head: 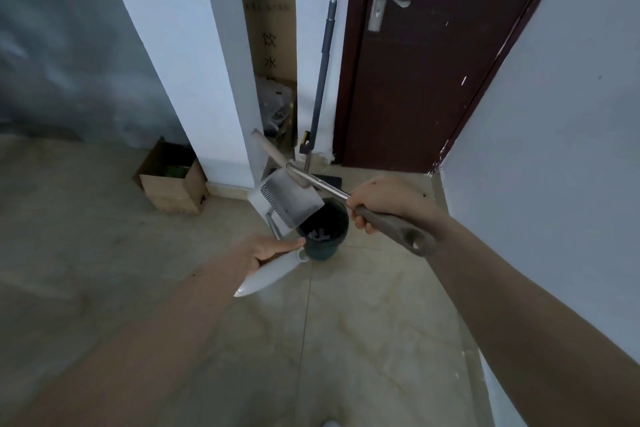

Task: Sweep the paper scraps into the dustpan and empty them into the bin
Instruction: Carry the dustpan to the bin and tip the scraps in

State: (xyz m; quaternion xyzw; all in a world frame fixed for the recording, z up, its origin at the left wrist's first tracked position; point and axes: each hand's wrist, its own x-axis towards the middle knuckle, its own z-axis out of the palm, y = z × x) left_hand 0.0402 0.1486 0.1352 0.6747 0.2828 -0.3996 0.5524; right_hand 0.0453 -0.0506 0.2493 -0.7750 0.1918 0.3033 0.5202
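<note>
A dark green bin stands on the tiled floor near the white pillar. White paper scraps lie inside it. The grey and white dustpan, with comb teeth along one side, is tilted over the bin's rim. My left hand grips the dustpan's white handle just left of the bin. My right hand is closed on the broom's grey handle. The broom's metal pole runs up-left over the dustpan to a beige end.
A small open cardboard box sits by the pillar's left side. A mop leans in the corner beside a dark brown door. A tall cardboard box and bags fill the gap behind the pillar. A white wall runs along the right.
</note>
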